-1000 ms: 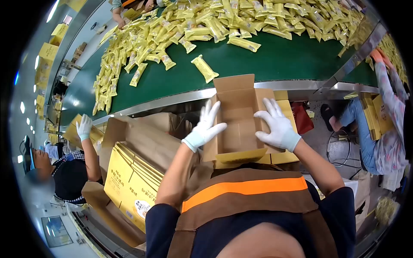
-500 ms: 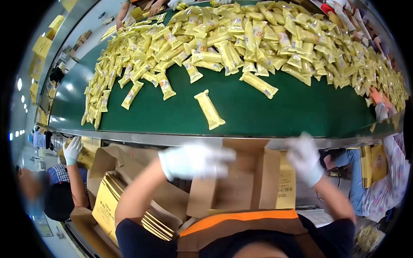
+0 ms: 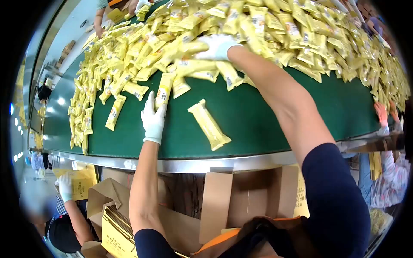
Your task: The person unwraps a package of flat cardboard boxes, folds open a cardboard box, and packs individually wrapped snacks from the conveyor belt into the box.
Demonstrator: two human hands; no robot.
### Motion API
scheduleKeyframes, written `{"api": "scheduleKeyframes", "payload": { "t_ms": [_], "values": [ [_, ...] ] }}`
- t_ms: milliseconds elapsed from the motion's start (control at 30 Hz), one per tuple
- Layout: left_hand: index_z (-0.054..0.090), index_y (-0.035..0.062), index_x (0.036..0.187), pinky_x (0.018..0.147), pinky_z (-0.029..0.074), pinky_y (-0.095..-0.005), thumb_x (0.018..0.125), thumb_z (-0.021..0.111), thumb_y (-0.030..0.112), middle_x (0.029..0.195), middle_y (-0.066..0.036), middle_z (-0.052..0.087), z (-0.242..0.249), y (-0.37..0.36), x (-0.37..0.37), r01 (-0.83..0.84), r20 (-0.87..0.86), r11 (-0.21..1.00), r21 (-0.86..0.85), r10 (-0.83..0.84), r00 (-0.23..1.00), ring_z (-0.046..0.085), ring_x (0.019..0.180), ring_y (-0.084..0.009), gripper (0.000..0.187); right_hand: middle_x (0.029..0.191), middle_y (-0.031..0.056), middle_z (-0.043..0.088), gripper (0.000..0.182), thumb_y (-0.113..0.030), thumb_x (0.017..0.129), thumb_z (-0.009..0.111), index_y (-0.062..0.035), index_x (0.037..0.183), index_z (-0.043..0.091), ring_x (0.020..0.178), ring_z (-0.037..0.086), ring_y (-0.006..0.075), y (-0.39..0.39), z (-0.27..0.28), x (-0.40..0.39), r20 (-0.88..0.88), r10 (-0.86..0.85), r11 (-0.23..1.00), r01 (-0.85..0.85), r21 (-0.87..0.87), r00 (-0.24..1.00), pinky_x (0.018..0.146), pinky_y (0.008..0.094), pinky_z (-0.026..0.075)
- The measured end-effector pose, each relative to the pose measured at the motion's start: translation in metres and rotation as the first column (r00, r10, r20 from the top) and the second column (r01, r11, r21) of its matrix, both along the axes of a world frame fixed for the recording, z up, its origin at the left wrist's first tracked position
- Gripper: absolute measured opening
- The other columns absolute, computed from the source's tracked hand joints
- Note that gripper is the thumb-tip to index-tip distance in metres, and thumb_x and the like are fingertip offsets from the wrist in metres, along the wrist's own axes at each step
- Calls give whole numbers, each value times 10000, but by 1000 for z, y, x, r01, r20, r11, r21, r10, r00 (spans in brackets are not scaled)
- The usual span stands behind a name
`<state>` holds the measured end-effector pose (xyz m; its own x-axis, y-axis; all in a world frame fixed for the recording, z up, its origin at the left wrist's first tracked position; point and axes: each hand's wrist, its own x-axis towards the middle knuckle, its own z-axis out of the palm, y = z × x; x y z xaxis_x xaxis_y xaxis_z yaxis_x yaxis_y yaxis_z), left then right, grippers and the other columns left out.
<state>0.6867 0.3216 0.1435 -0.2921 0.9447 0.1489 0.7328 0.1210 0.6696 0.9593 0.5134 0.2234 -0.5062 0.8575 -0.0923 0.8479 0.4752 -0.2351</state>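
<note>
In the head view, my left hand [image 3: 152,120], in a white glove, closes thumb and fingers around the lower end of a yellow snack packet [image 3: 164,88] at the pile's near edge. The packet stands nearly upright in the picture, its printed side showing. My right hand [image 3: 217,46], also gloved, reaches into the heap of yellow packets [image 3: 292,34], its fingers around a blurred packet [image 3: 189,48]; part of this grip is hidden. One loose packet [image 3: 209,124] lies between my arms on the green belt [image 3: 258,124].
An open cardboard box [image 3: 217,198] stands below the belt's metal edge [image 3: 189,165]. Folded yellow cartons [image 3: 116,238] fill a box at the lower left. A co-worker's gloved hand [image 3: 65,187] is at left; another person's orange-gloved hand [image 3: 380,112] is at the belt's right end.
Both my hands have moved from above the open box up onto the belt. The left has taken hold of a packet, and the right has reached across into the pile.
</note>
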Motion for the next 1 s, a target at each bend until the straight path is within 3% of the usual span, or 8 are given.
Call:
{"api": "scheduleKeyframes", "payload": {
  "t_ms": [167, 267, 367, 500, 700, 767, 900, 1000],
  "values": [
    [509, 101, 1400, 988, 388, -400, 833, 625, 207, 1172, -147, 672, -14, -9, 51, 148, 108, 982, 121, -161, 981, 619, 1043, -318, 589, 1331, 232, 562, 939, -796, 734, 541, -183, 1441, 458, 1167, 590, 370, -73, 18, 54, -71, 267, 956, -273, -105, 961, 992, 425, 460],
    [502, 95, 1407, 1016, 355, -462, 817, 632, 212, 1258, -147, 634, 2, -16, 64, 153, 110, 988, -7, -152, 982, 592, 1138, -302, 615, 1036, 198, 704, 840, -787, 752, 508, -93, 1196, 674, 995, 671, 349, -95, 87, 45, 405, 301, 954, -267, -139, 863, 863, 430, 518],
    [495, 81, 1405, 1057, 326, -464, 818, 664, 256, 1275, -163, 617, -3, -15, 67, 187, -14, 971, 151, -188, 982, 571, 1190, -302, 636, 1029, 163, 713, 630, -614, 861, 485, -78, 1112, 701, 949, 681, 339, -51, 98, 27, 78, 232, 953, -242, 179, 970, 857, 467, 509],
    [482, 83, 1398, 1098, 312, -473, 818, 678, 239, 1224, -164, 630, 10, -28, 77, 60, -156, 997, 48, -52, 986, 570, 1173, -318, 632, 1200, 114, 668, 698, -598, 814, 546, -137, 1337, 555, 1067, 649, 307, 27, 15, 70, 324, -170, 790, -68, 609, 931, 1014, 619, 355],
    [535, 52, 1334, 1055, 378, -435, 813, 681, 196, 1146, -153, 652, 12, -28, 77, 1, -181, 994, 112, 19, 983, 601, 1080, -332, 560, 1150, 158, 689, 918, -707, 750, 525, -110, 1441, 424, 1075, 655, 317, 15, 66, 174, 388, -314, 947, 256, 193, 867, 1095, 648, 236],
    [555, 30, 1307, 1008, 424, -417, 813, 683, 194, 1140, -157, 658, -12, -25, 69, 28, -248, 975, 222, 29, 968, 617, 1060, -321, 537, 1182, 141, 683, 932, -714, 758, 517, -98, 1451, 427, 1071, 661, 297, -20, 73, 181, 396, -221, 957, 120, 265, 891, 1118, 537, 272],
    [565, -4, 1288, 866, 485, -334, 918, 638, 218, 1120, -120, 671, -3, -11, 58, 47, 260, 978, 203, -100, 960, 615, 929, -204, 437, 969, 171, 725, 833, -680, 805, 495, -126, 1425, 439, 976, 681, 357, -56, 46, 182, 276, -119, 985, 79, 152, 954, 1159, 558, 181],
    [554, 4, 1288, 769, 460, -260, 933, 627, 193, 1055, -54, 657, 29, -23, 64, 39, 646, 993, 109, -100, 757, 579, 876, -114, 408, 1043, 196, 707, 755, -573, 837, 490, -187, 1476, 376, 993, 673, 369, -100, 22, 203, 190, -126, 983, 97, 155, 974, 1174, 534, 166]
  ]
}}
